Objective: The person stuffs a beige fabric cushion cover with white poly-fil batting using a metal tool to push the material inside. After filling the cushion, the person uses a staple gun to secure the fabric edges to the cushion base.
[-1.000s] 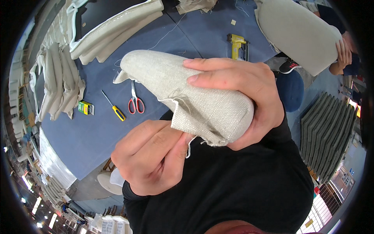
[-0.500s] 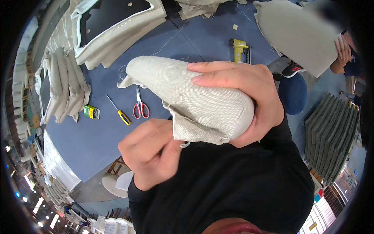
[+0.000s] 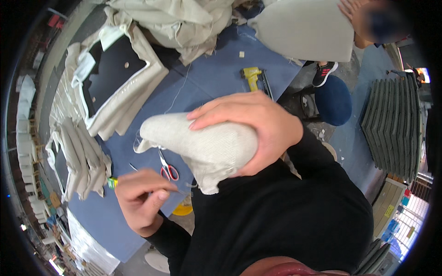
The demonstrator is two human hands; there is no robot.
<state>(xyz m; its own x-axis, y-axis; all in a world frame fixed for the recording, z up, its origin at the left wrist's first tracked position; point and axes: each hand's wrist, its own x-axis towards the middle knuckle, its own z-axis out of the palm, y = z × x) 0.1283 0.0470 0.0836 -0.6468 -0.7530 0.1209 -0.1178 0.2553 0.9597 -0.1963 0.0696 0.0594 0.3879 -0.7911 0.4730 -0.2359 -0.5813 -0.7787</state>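
My right hand (image 3: pixel 260 124) grips a beige fabric-covered cushion pad (image 3: pixel 202 142), fingers over its top and thumb beneath. A loose flap of the cover, frayed at the edge, hangs from the pad's lower side. Left of that flap, my left hand (image 3: pixel 142 198) is closed in a pinch, apart from the pad. Thin strands of thread (image 3: pixel 183 192) show at its fingertips. Red-handled scissors (image 3: pixel 169 171) lie on the table behind the pad. The tip of a screwdriver (image 3: pixel 133 166) shows beyond my left hand, which hides its handle. A green-and-yellow small box (image 3: pixel 113 182) is partly covered.
On the blue-grey table (image 3: pixel 193 87) lie a yellow staple gun (image 3: pixel 252 78), stacked beige panels (image 3: pixel 133 87), folded covers (image 3: pixel 83 156) and a fabric heap (image 3: pixel 184 23). Across it, another person's hand (image 3: pixel 352 11) touches a large beige pad (image 3: pixel 304 30). A blue stool (image 3: pixel 333 100) stands right.
My left hand has let go of the cover's flap and moved left and down, away from the pad. My right hand has shifted left with the pad; the whole view has turned.
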